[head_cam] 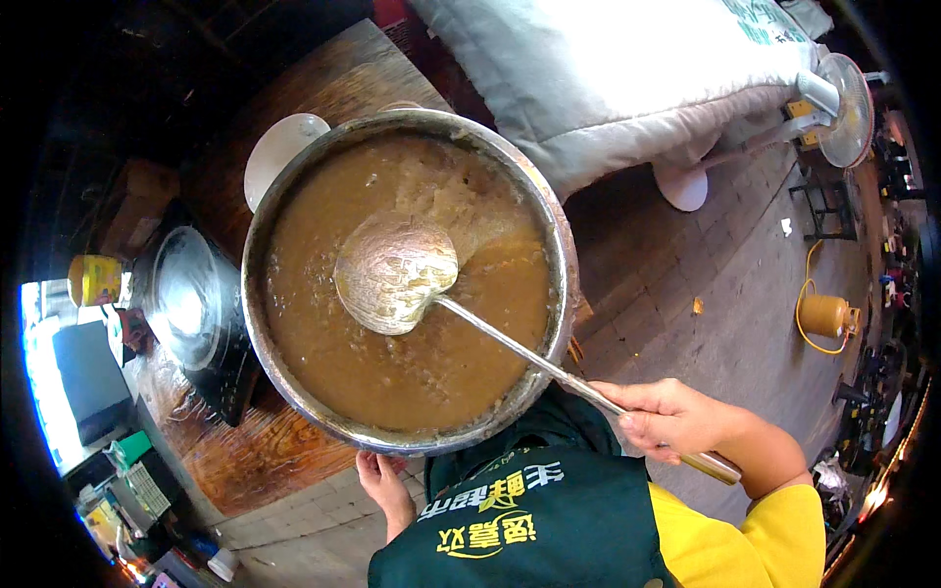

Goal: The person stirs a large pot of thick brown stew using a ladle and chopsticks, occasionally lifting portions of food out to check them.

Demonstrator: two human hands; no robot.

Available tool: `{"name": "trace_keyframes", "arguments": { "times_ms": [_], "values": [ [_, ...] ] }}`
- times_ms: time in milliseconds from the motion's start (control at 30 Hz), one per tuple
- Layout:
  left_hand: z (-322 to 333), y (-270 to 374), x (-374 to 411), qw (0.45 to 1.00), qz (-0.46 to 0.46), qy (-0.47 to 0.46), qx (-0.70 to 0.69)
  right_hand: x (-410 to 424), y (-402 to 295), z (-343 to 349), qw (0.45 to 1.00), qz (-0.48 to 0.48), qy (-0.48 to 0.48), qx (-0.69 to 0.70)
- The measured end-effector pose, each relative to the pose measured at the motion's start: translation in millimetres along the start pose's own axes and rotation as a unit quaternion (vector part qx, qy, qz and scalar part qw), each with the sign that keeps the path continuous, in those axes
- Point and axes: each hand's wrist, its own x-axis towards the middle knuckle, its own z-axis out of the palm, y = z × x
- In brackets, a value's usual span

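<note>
My right hand point(665, 419) is wrapped around the long metal handle of a broad ladle point(397, 272). The ladle's rounded head shows at the middle of a large metal pot point(562, 294), wet and coated with brown. Thick brown liquid point(470, 360) fills much of the pot, with a paler, grainy patch towards the far right. Just below the pot's near rim is my left hand point(384, 485), fingers pointing up at its side. The pot hides part of those fingers, so whether they grip it is unclear.
A wooden table point(294, 456) stands under the pot. On the left is a round shiny pan-like surface point(184, 294); a white round plate-like piece point(283, 158) shows behind the pot. A grey padded cover point(588, 95), a fan point(845, 110) and a gas cylinder point(823, 316) are on the right.
</note>
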Motion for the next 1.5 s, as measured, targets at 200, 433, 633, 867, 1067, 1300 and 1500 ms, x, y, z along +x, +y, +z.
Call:
{"name": "trace_keyframes", "arguments": {
  "times_ms": [200, 433, 633, 867, 1067, 1300, 1500],
  "values": [
    [5, 2, 1, 1.000, 0.013, 0.005, -0.024, -31, 14, -6, 0.989, -0.023, 0.141, -0.034],
    [-1, -2, 5, 1.000, 0.013, -0.026, -0.013, -47, 40, 25, 0.998, 0.023, 0.038, 0.039],
    [2, 6, 5, 0.999, 0.026, -0.029, -0.021, -37, 54, 24, 0.981, 0.023, 0.106, 0.161],
    [-9, -2, 9, 0.998, 0.036, -0.051, 0.001, -46, 52, 33, 0.997, -0.034, 0.048, 0.044],
    [-12, 8, 5, 0.997, 0.042, -0.066, -0.003, 0, 54, 24, 0.986, -0.022, 0.104, 0.129],
    [-8, 13, -1, 0.998, 0.036, -0.040, -0.021, -19, 37, 32, 0.993, -0.071, 0.076, 0.062],
    [-14, 13, -1, 0.997, 0.033, -0.064, -0.008, 25, 33, 28, 0.991, -0.072, 0.097, 0.057]
  ]
}}
